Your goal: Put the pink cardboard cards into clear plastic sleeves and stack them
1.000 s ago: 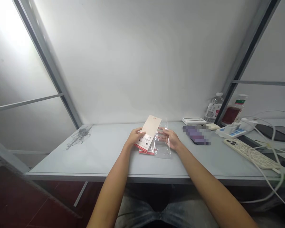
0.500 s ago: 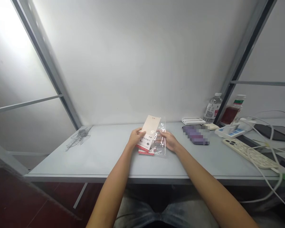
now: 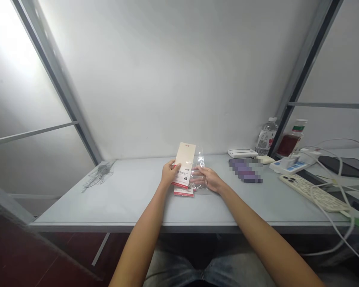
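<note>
My left hand [image 3: 169, 173] is closed on a tall cream-and-white printed card [image 3: 185, 159], its thumb on the front. Dark characters and a red band run along the card's lower end. A clear plastic bag [image 3: 201, 185] extends from behind the card to the right. My right hand [image 3: 211, 178] grips this bag, thumb in front, and its fingers show through the film. Below the held card, a similar red-banded card [image 3: 184, 193] lies on the desk, mostly covered. Whether the held card is partly inside the bag I cannot tell.
On the white desk [image 3: 131, 199], a tangle of thin dark strands [image 3: 100, 173] lies at the left. To the right are a purple pixelated item [image 3: 245, 171], a white box [image 3: 242, 153], a water bottle [image 3: 267, 136], a power strip [image 3: 288, 165], a patterned phone [image 3: 314, 192] and loose cables.
The held card has shifted slightly left and turned more upright. The clear bag has moved a little left with it, and my right fingers are more spread behind the film.
</note>
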Tool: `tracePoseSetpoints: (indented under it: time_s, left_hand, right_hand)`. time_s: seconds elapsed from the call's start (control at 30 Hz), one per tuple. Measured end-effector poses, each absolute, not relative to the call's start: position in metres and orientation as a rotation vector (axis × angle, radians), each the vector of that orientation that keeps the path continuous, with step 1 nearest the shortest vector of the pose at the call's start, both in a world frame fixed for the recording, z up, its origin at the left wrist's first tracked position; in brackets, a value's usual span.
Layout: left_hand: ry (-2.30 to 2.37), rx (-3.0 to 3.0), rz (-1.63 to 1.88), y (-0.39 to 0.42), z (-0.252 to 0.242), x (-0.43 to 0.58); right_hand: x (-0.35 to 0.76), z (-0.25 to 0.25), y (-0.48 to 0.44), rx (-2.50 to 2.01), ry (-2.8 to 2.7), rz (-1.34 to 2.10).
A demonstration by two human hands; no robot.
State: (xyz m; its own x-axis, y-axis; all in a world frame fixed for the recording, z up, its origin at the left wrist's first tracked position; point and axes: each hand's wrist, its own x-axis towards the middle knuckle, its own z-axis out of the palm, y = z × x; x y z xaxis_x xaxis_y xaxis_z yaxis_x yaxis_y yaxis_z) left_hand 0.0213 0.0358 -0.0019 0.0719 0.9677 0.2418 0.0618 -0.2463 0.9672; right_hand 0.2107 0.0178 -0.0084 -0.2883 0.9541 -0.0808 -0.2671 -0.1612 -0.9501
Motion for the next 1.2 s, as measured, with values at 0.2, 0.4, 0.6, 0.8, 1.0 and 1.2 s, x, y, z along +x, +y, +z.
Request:
tracePoseSetpoints:
  time_s: [0.2, 0.4, 0.6, 0.8, 1.0, 1.2]
  left_hand:
    - [1.073, 1.418, 1.346, 0.0354, -0.0018, 0.0240]
    - [1.041, 1.391, 1.375, 0.0372, -0.0051, 0.0265]
    - [1.093, 1.425, 1.389, 0.0370, -0.0036, 0.0244]
    - [1.142, 1.437, 1.431, 0.0391, -0.0054, 0.0235]
    - [1.138, 1.449, 1.501, 0.0392, -0.0069, 0.0245]
    - [1.147, 1.443, 1.526, 0.0389, -0.0058, 0.0266]
  right_hand:
    - [0.2099, -0.0091, 0.0171, -0.946, -1.127, 1.610]
    - [0.2089, -0.0078, 0.0174, -0.959, -1.157, 1.561]
    - [0.2092, -0.0073, 0.0169, -0.943, -1.219, 1.563]
    - [0.2097, -0.0063, 0.0142, -0.966, -1.307, 1.545]
    - [0.2100, -0.0091, 0.0161, -0.993, -1.347, 1.514]
    - [0.2097, -0.0113, 0.0176, -1.005, -1.355, 1.505]
